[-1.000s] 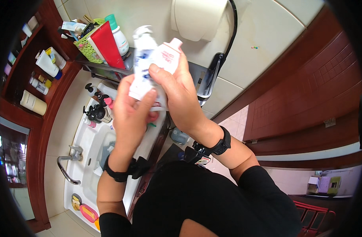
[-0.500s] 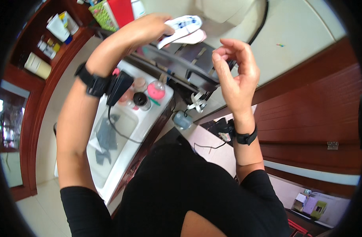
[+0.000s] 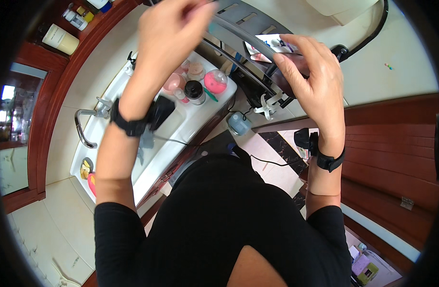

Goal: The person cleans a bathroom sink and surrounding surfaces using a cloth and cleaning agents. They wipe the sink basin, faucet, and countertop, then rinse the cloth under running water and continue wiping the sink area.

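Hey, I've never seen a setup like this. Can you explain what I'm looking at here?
There's no machine: these are a person's bare hands, with black bands on both wrists. A fisheye camera worn on the head looks down, so straight edges bend. On the white sink stand a black-capped jar, a pink round container and a curved metal faucet. White tubes lie on a dark rack. The right hand is open beside them; whether it touches them is hard to tell. The left hand is blurred at the top edge, so I can't tell whether it holds anything.
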Tool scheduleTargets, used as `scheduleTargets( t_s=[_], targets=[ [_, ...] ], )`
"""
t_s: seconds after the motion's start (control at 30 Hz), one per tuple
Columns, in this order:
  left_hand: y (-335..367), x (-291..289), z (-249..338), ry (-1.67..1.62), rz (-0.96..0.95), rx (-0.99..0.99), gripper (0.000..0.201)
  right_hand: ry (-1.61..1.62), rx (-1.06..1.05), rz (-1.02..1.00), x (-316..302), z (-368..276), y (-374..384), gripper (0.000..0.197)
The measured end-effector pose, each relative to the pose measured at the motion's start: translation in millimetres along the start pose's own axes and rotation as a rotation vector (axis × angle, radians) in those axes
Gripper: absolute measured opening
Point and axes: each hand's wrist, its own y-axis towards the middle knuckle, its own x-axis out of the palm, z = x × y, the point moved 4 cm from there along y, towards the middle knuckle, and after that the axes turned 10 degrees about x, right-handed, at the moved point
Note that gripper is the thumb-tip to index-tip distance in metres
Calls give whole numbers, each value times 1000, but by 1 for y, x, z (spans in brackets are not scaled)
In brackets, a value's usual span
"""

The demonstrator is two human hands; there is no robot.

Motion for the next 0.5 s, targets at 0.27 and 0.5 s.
scheduleTargets(
  t_s=[0.27, 0.5],
  targets=[
    [-211, 65, -94, 171, -684, -427, 45, 88, -13, 145, 4, 0, -3, 25],
    [-212, 85, -87, 150, -674, -422, 33, 101, 43, 161, 1, -1, -4, 25]
  ],
)
